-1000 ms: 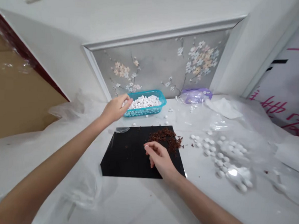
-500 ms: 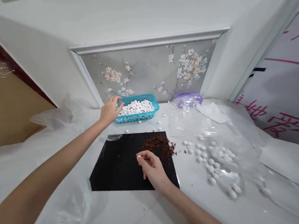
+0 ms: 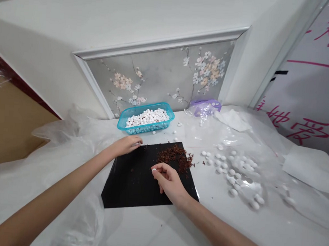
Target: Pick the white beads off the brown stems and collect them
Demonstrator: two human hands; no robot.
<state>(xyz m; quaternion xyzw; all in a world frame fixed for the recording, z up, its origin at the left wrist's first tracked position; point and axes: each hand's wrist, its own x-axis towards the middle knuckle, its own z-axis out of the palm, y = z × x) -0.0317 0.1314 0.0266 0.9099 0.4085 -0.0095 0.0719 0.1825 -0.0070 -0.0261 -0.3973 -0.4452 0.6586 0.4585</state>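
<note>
My right hand is closed in a pinch on a small white ball, over the black sheet. My left hand lies at the sheet's upper left edge, its fingers curled together; whatever they hold is hidden or too small to name. Beside my right hand, a heap of small reddish-brown pieces covers the sheet's upper right corner. Behind the sheet stands the blue basket, filled with many white balls.
Loose white balls are scattered on the white table to the right, some under clear plastic. A purple item lies by the wall. Crumpled plastic film covers the left side. A framed floral panel is behind.
My left hand has moved from the blue basket down to the black sheet's upper left edge, and its fingers have closed. My right hand keeps its pinch on the white ball.
</note>
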